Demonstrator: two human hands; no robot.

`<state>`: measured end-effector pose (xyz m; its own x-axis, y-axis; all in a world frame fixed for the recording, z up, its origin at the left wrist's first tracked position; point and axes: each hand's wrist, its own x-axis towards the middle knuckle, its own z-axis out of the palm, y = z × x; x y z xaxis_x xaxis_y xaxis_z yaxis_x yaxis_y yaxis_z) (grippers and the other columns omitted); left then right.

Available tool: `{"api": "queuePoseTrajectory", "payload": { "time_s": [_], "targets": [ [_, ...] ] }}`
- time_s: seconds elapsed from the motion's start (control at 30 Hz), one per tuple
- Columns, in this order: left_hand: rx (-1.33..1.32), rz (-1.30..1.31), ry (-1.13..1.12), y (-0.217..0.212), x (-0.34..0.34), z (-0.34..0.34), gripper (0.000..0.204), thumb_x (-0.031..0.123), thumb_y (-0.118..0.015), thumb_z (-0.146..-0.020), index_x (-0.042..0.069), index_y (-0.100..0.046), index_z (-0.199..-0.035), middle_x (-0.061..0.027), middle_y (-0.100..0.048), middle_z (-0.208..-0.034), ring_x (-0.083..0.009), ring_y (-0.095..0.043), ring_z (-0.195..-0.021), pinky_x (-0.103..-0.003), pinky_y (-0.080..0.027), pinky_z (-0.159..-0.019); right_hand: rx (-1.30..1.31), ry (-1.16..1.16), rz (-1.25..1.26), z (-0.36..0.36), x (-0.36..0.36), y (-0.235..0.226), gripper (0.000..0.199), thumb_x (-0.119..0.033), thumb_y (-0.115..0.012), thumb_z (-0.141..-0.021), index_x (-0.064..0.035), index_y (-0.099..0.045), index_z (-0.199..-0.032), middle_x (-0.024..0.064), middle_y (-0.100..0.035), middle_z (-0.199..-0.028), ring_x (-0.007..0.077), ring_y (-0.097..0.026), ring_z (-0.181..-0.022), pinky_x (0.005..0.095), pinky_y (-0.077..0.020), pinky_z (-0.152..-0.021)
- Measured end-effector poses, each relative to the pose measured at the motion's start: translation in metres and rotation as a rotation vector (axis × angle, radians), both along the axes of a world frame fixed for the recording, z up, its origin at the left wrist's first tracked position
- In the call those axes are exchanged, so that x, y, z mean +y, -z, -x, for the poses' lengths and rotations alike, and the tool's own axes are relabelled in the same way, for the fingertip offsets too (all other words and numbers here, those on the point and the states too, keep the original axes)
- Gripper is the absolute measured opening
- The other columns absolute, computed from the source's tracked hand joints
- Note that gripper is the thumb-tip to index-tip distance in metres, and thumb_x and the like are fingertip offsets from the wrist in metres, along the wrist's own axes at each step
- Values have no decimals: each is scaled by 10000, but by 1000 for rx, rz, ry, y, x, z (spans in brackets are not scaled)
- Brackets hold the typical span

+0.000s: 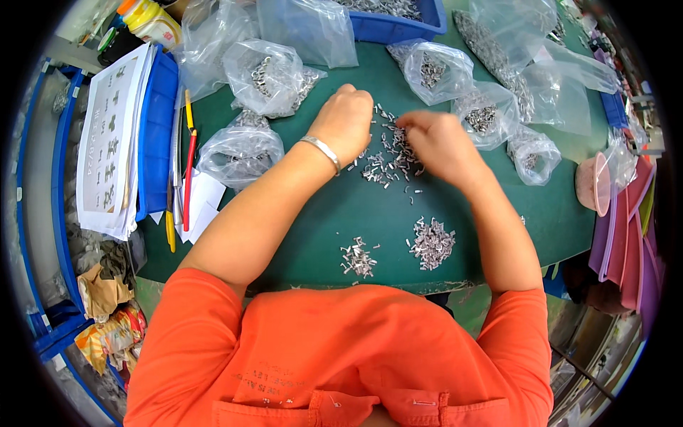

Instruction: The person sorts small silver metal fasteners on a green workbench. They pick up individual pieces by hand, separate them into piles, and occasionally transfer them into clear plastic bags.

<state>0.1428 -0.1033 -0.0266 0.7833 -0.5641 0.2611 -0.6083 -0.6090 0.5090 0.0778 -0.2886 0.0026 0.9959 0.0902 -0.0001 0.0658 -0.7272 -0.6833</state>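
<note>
A loose pile of small metal parts (384, 165) is spread on the green table between my hands. My left hand (346, 122), with a silver bangle on its wrist, is curled closed at the pile's left edge. Whatever its fingers hold is hidden. At the pile's right side, my right hand (442, 146) has its fingers bent together over the parts, slightly blurred; I cannot make out what is in them. Nearer to me lie two separate heaps of metal pieces: a smaller heap (358, 259) on the left and a denser heap (432, 243) on the right.
Open plastic bags of metal parts (265, 78) (434, 71) (533, 156) stand around the far side. A blue bin (398, 28) of parts sits at the back. Left are a blue tray (158, 135), papers and a red pencil (190, 181); right, a pink cup (594, 183).
</note>
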Motion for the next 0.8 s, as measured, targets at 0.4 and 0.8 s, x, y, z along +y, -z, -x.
{"api": "queuePoseTrajectory", "payload": {
  "time_s": [0.4, 0.8],
  "targets": [
    [941, 526, -231, -22, 9, -4, 137, 51, -642, -820, -31, -671, -926, -27, -640, -766, -77, -537, -627, -216, -443, -566, -151, -15, 289, -4, 19, 12, 156, -142, -619, -837, -78, -723, -935, 165, -700, -861, 368, -679, -804, 462, -543, -707],
    [155, -22, -41, -1, 0, -1, 95, 93, -683, -830, 1, -658, -825, -176, -648, -840, -339, -635, -832, -421, -511, -767, 71, 8, -118, -10, 13, -2, 79, -92, -615, -877, -17, -639, -871, 53, -594, -667, 177, -557, -537, 320, -456, -511]
  ]
}}
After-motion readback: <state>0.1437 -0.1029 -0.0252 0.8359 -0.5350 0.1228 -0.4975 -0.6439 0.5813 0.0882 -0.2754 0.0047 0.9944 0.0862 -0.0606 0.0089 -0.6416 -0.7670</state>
